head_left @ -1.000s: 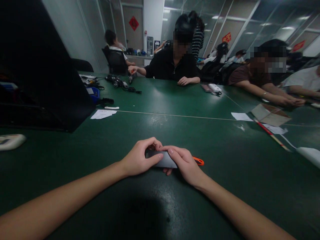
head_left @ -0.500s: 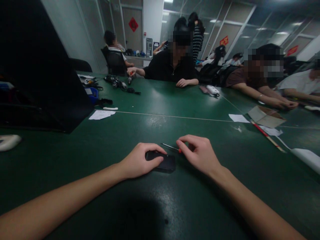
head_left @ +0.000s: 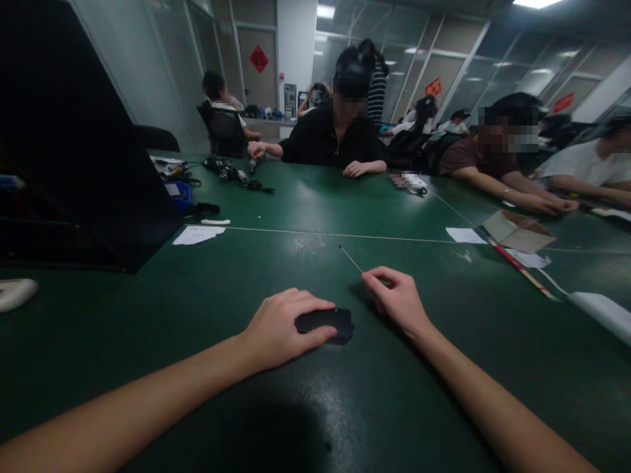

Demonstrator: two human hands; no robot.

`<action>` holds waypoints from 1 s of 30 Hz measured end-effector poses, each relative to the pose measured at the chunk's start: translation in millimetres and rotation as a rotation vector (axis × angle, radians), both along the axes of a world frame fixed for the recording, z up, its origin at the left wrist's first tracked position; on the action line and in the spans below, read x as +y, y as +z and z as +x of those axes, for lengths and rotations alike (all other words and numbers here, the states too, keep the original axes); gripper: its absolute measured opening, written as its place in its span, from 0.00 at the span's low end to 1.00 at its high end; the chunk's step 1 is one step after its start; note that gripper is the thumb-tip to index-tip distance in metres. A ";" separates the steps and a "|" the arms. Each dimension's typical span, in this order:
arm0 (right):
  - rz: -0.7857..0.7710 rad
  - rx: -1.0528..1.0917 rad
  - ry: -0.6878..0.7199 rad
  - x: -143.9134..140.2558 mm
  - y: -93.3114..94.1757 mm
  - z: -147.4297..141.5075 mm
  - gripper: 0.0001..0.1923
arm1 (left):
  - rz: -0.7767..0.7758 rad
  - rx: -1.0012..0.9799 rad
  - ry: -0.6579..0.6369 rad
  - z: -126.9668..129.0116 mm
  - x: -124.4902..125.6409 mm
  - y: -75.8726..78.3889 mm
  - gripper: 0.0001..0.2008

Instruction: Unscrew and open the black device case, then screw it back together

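On the green table (head_left: 211,407) lies a flat black rectangular case (head_left: 340,322), with a small tab at its right end. My left hand (head_left: 290,325) grips it from the left, thumb along the near side and fingers along the far side. To the right, my right hand (head_left: 394,295) pinches a screwdriver (head_left: 351,259). Its thin metal shaft points up and to the left, away from the case, and its handle is hidden behind my fingers. The shaft's tip is apart from the case.
An open cardboard box (head_left: 517,231) and a red-and-tan stick (head_left: 522,269) lie at the right. Paper (head_left: 198,234) and tangled cables (head_left: 227,169) are at the left, near a large black panel (head_left: 98,164). A co-worker (head_left: 315,135) sits opposite.
The screwdriver has swung so its shaft points more steeply away from me, and its red handle no longer shows. The case has shifted slightly right with my left hand.
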State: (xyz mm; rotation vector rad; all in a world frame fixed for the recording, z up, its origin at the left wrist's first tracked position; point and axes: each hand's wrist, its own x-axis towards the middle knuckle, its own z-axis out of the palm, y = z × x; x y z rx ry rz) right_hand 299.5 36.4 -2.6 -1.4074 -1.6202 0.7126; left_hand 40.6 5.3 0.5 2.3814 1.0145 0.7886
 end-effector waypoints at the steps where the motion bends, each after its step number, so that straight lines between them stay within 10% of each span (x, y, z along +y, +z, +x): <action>1: -0.032 0.075 -0.005 1.7 -0.8 -0.7 0.21 | -0.003 -0.003 0.036 1.6 0.6 -0.3 0.18; 14: -0.040 0.814 -0.053 14.6 -4.3 1.3 0.22 | -0.019 -0.032 0.088 4.7 4.0 -4.3 0.18; 30: 0.377 0.607 -0.137 1.3 -0.8 -20.8 0.21 | -0.032 -0.032 0.096 5.4 3.9 -2.2 0.17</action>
